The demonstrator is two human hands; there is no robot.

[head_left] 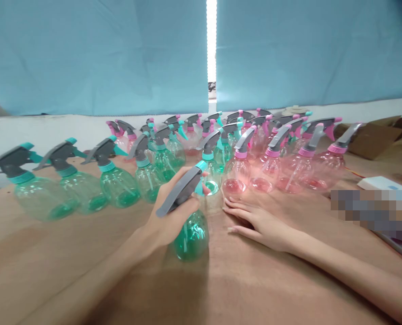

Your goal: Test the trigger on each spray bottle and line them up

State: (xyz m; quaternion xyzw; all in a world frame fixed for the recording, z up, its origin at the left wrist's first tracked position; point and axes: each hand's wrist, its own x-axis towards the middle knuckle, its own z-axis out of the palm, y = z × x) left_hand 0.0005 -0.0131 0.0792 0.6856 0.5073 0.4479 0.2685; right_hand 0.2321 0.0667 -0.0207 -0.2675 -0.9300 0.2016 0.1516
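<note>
My left hand [170, 221] is wrapped round the neck of a green spray bottle [191, 239] with a grey trigger head and turquoise nozzle. Part of its neck is hidden by my fingers. My right hand [260, 223] lies palm down on the wooden table, fingers stretched out and apart, holding nothing. Just beyond its fingertips stands a pink spray bottle [236, 176]. Behind my left hand, another green spray bottle [150, 180] stands in the front row.
Several green bottles [119, 185] stand to the left and several pink bottles [294, 174] to the right, with mixed rows behind. A cardboard box [373, 137] sits at the far right, near a white box [380, 184]. Blue curtains [95, 58] hang behind the table [241, 289].
</note>
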